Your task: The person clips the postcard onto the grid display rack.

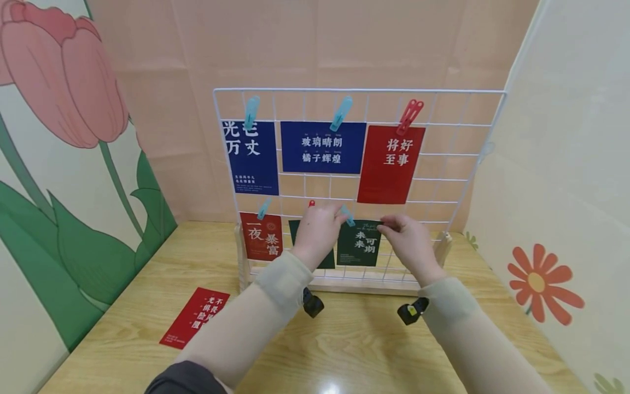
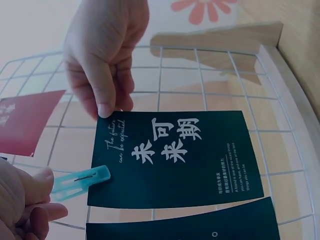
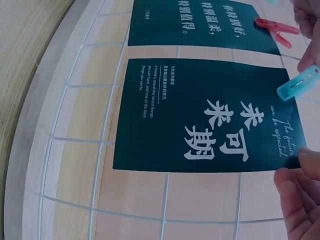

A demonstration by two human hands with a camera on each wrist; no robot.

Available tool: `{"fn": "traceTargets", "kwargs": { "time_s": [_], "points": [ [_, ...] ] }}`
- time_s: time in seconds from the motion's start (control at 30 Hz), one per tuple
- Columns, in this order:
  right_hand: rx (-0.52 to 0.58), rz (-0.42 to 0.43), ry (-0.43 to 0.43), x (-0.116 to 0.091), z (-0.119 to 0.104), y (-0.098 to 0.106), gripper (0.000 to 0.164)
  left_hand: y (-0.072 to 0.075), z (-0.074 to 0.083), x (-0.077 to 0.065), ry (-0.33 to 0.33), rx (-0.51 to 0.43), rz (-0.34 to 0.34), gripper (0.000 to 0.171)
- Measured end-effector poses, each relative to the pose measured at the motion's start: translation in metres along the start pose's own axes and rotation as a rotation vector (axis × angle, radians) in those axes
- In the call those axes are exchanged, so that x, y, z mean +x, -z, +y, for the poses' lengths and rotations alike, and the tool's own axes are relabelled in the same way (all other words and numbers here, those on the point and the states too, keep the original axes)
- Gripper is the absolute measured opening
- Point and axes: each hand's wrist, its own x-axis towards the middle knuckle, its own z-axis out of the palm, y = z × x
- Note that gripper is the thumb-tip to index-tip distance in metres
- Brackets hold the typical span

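Observation:
My left hand [image 1: 317, 232] pinches the handle end of a teal clothespin [image 2: 82, 182], whose tip overlaps the top edge of a dark green card [image 1: 356, 251]. With thumb and finger, my right hand [image 1: 409, 243] holds that card's upper right corner. White lettering faces outward, and the card lies against the white wire grid [image 3: 165, 200]. A second green card [image 3: 195, 25], partly hidden by my left arm in the head view, hangs beside it from a red clothespin [image 3: 277, 31].
Above, a blue portrait card [image 1: 253, 169], a blue landscape card [image 1: 322, 164] and a red card [image 1: 389, 186] hang from clothespins. An orange-red card [image 1: 263, 241] hangs lower left. Another red card [image 1: 184, 323] lies on the wooden table [image 1: 344, 350], partly behind my left arm.

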Motion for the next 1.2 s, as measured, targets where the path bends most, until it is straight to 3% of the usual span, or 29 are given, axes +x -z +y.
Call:
{"fn": "traceTargets", "kwargs": {
  "time_s": [0.17,0.43,0.6,0.77,1.2],
  "points": [
    [-0.007,0.001,0.000,-0.003,0.001,0.000,0.035,0.002,-0.005,-0.010,0.052,-0.034,0.001,0.035],
    [0.006,-0.018,0.015,-0.008,0.005,0.003,0.049,0.004,-0.013,-0.027,0.099,-0.141,0.028,0.030],
    [0.058,0.060,0.037,-0.019,0.010,-0.002,0.049,0.003,-0.022,-0.039,0.140,-0.157,0.030,0.032],
    [0.035,0.115,0.072,-0.035,0.014,-0.011,0.044,0.002,-0.034,-0.056,0.179,-0.153,0.027,0.032],
    [0.018,-0.008,-0.038,-0.064,0.022,-0.026,0.045,-0.004,-0.064,-0.091,0.358,-0.251,-0.036,0.035]
  ]
}}
